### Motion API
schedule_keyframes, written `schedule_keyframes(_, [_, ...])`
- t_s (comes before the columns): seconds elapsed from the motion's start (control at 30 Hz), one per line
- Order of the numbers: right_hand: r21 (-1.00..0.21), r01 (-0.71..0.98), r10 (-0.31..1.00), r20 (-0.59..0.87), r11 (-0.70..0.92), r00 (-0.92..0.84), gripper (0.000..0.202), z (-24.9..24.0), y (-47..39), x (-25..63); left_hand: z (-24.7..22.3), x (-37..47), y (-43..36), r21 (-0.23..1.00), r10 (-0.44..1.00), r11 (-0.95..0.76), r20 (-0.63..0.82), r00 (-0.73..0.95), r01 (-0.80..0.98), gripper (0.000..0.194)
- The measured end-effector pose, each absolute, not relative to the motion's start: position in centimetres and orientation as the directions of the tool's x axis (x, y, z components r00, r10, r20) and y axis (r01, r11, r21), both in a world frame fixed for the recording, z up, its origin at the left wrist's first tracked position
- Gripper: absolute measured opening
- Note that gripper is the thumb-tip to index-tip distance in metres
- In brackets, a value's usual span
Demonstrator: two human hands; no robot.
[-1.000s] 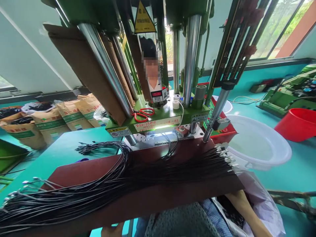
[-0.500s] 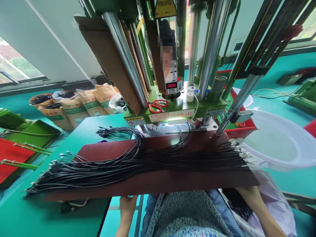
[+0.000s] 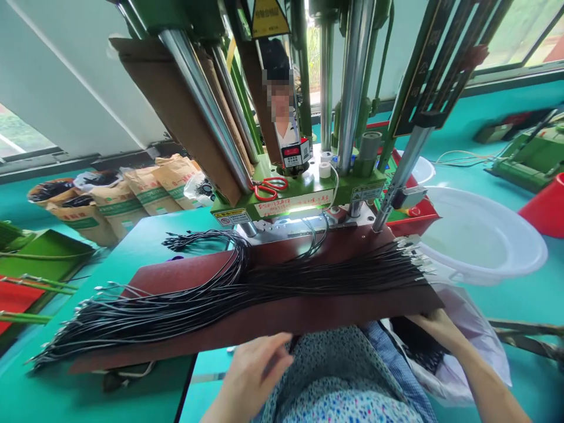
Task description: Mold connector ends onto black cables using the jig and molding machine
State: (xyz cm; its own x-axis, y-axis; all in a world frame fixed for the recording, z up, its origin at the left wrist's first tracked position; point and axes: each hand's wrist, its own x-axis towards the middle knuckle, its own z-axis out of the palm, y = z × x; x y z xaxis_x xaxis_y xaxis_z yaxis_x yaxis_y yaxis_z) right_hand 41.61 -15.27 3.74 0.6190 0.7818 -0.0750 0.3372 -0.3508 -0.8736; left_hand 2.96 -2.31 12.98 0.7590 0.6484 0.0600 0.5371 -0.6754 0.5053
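A long bundle of black cables [image 3: 176, 320] with silvery ends lies across a dark reddish-brown board [image 3: 304, 320] in front of the press. My left hand [image 3: 259, 364] is just below the board's near edge, in front of the apron, empty, with its thumb apart from its stretched fingers. At the right near corner of the board is my right hand [image 3: 434, 326]; its fingertips go out of sight under the edge. A smaller loop of cables curves back to the left, and a few cables run into the press bed [image 3: 299, 228].
A green press [image 3: 286, 205] with steel columns stands behind the board, red-handled scissors [image 3: 271, 188] on it. To the right are a white tub [image 3: 484, 235] and a pale bag [image 3: 476, 352]. Paper sacks [image 3: 118, 200] stand back left. Beyond the press is another person.
My left hand has come up from below the board's edge and moved right, showing its fingers. My right hand stays at the right corner. The whole view has shifted slightly.
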Motion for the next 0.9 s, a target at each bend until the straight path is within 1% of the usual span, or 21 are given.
schedule_keyframes(0.03, [-0.870, 0.343, 0.814, -0.105, -0.353, 0.572, 0.064, 3.6, -15.4, 41.8, 13.2, 5.4, -2.3, 0.471, 0.567, -0.772, 0.206, 0.797, 0.427, 0.025])
schedule_keyframes(0.07, [-0.869, 0.349, 0.835, -0.122, -0.352, 0.537, 0.063, 3.4, -15.5, 42.0, 13.3, 7.8, -2.2, 0.410, 0.496, -0.840, 0.311, 0.811, 0.356, 0.022])
schedule_keyframes(0.1, [-0.868, 0.355, 0.849, -0.130, -0.347, 0.512, 0.062, 3.2, -15.7, 42.2, 13.3, 10.1, -1.8, 0.332, 0.449, -0.881, 0.362, 0.817, 0.337, 0.020])
schedule_keyframes(0.13, [-0.869, 0.360, 0.855, -0.124, -0.338, 0.503, 0.060, 3.0, -16.0, 42.3, 13.2, 12.2, -1.3, 0.245, 0.415, -0.907, 0.376, 0.828, 0.344, 0.022])
schedule_keyframes(0.2, [-0.875, 0.368, 0.864, -0.102, -0.313, 0.492, 0.060, 3.0, -16.7, 42.4, 13.0, 15.4, 0.0, 0.084, 0.395, -0.917, 0.336, 0.855, 0.391, 0.032])
schedule_keyframes(0.27, [-0.879, 0.380, 0.873, -0.078, -0.288, 0.482, 0.063, 3.3, -17.8, 42.2, 13.1, 17.3, 1.2, -0.042, 0.378, -0.915, 0.262, 0.888, 0.402, 0.036])
schedule_keyframes(0.33, [-0.870, 0.395, 0.877, -0.083, -0.296, 0.474, 0.067, 3.9, -19.1, 41.8, 13.3, 18.3, 2.0, -0.122, 0.336, -0.925, 0.170, 0.926, 0.359, 0.026])
schedule_keyframes(0.4, [-0.851, 0.409, 0.882, -0.122, -0.329, 0.455, 0.072, 4.5, -20.3, 41.4, 13.6, 18.9, 2.4, -0.173, 0.278, -0.942, 0.069, 0.958, 0.286, 0.013])
schedule_keyframes(0.47, [-0.832, 0.427, 0.890, -0.161, -0.355, 0.427, 0.077, 5.1, -21.3, 41.0, 13.9, 19.6, 2.5, -0.200, 0.245, -0.951, -0.018, 0.969, 0.236, 0.008])
schedule_keyframes(0.53, [-0.804, 0.465, 0.897, -0.179, -0.370, 0.405, 0.080, 5.9, -21.9, 40.6, 14.2, 20.5, 2.7, -0.202, 0.245, -0.954, -0.092, 0.965, 0.223, 0.011])
schedule_keyframes(0.63, [-0.724, 0.580, 0.914, -0.182, -0.373, 0.362, 0.076, 7.6, -22.0, 39.8, 14.6, 21.4, 3.2, -0.189, 0.244, -0.959, -0.162, 0.956, 0.212, 0.014])
schedule_keyframes(0.73, [-0.673, 0.660, 0.939, -0.182, -0.334, 0.291, 0.069, 9.7, -21.6, 38.9, 15.1, 21.4, 4.0, -0.181, 0.247, -0.958, -0.117, 0.962, 0.224, 0.014])
schedule_keyframes(0.8, [-0.683, 0.666, 0.953, -0.179, -0.300, 0.246, 0.064, 10.9, -21.2, 38.2, 15.3, 21.0, 4.3, -0.145, 0.261, -0.958, -0.084, 0.962, 0.247, 0.013])
schedule_keyframes(0.9, [-0.725, 0.649, 0.971, -0.129, -0.231, 0.201, 0.058, 12.1, -20.4, 37.3, 15.2, 20.4, 4.2, -0.056, 0.266, -0.964, -0.113, 0.957, 0.261, 0.015])
